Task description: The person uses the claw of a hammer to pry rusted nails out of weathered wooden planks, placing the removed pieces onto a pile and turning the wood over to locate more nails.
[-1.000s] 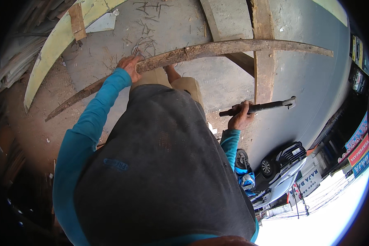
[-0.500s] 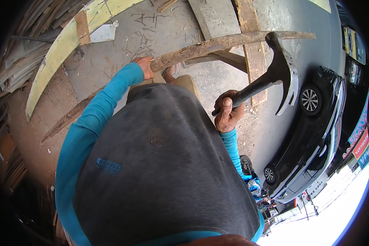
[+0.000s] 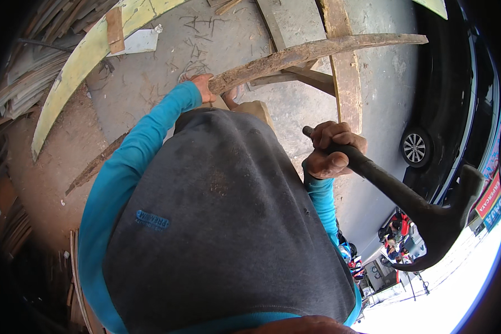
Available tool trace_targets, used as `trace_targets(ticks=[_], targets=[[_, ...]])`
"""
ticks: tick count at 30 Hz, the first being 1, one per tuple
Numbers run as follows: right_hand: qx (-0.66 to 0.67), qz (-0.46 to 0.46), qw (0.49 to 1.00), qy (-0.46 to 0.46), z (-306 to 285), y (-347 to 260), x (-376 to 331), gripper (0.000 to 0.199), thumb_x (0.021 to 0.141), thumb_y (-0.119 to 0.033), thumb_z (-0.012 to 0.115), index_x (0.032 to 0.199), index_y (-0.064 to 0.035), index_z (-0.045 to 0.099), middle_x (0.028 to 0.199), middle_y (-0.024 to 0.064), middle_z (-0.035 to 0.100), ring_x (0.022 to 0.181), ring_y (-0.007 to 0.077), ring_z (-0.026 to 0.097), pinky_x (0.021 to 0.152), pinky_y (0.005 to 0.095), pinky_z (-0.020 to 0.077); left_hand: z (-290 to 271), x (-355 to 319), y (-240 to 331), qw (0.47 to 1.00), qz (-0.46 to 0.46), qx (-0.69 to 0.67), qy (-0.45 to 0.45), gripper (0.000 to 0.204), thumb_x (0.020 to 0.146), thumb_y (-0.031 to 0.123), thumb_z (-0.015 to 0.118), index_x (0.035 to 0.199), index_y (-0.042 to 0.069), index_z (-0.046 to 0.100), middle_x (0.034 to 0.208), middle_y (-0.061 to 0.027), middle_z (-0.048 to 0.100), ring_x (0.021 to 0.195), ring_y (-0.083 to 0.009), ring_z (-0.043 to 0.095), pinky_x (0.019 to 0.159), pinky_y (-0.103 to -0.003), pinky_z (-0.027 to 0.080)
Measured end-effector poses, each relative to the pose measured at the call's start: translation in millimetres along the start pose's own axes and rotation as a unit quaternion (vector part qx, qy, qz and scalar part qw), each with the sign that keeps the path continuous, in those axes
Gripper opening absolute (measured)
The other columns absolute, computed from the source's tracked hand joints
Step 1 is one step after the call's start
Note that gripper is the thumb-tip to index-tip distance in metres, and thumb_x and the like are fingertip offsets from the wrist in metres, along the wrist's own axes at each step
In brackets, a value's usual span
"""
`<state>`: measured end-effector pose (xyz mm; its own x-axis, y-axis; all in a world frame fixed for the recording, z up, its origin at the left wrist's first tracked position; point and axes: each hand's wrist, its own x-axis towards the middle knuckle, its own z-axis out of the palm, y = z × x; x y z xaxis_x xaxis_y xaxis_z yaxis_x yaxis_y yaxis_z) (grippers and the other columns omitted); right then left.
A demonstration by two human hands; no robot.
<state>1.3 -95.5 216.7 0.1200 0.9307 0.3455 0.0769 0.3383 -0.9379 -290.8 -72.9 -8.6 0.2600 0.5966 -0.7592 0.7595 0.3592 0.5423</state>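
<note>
My left hand (image 3: pixel 204 87) is closed round a long, rough wooden plank (image 3: pixel 295 54), which crosses in front of my legs and reaches past both sides of me. My right hand (image 3: pixel 337 150) grips the dark handle of a claw hammer (image 3: pixel 392 186), raised at my right side. The hammer's head hangs out toward the lower right, well apart from the wood. Beneath the held plank, a wider board (image 3: pixel 348 92) and other timber support it on the right.
A pale yellow curved board (image 3: pixel 75 72) lies at the left, beside stacked wood strips (image 3: pixel 30 80). Bent nails or small scraps (image 3: pixel 200 42) litter the concrete. On the right a black car (image 3: pixel 437 106) is on the road, with motorcycles (image 3: pixel 401 236) farther back.
My right hand has swung the hammer from pointing up and right to pointing down and right. My left hand stays on the plank, shifted slightly. The black car has moved along the road.
</note>
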Motion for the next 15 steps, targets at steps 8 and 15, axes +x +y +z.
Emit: trace_targets(ticks=[8, 15], targets=[[-0.305, 0.421, 0.843, -0.139, -2.7, 29.4, -29.2, 0.051, 0.097, -0.047, 0.059, 0.088, 0.003, 0.06, 0.066, 0.0089, 0.056, 0.065, 0.0168, 0.055, 0.06, 0.036, 0.0456, 17.7, 5.2, -18.2, 0.987, 0.053, 0.055, 0.144, 0.057, 0.066, 0.026, 0.076, 0.117, 0.001, 0.062, 0.104, -0.0223, 0.069, 0.1, -0.0352, 0.067, 0.087, -0.042, 0.052], [-0.055, 0.15, 0.987, -0.008, -6.3, -29.4, 34.8, 0.037, 0.095, -0.037, 0.065, 0.09, -0.0016, 0.053, 0.062, 0.0034, 0.051, 0.051, 0.0102, 0.049, 0.046, 0.0247, 0.0394, 14.1, -35.7, 20.3, 0.999, 0.032, -0.02, 0.035, 0.063, 0.067, 0.028, 0.076, 0.122, 0.003, 0.058, 0.116, -0.025, 0.063, 0.111, -0.0383, 0.061, 0.095, -0.044, 0.048]])
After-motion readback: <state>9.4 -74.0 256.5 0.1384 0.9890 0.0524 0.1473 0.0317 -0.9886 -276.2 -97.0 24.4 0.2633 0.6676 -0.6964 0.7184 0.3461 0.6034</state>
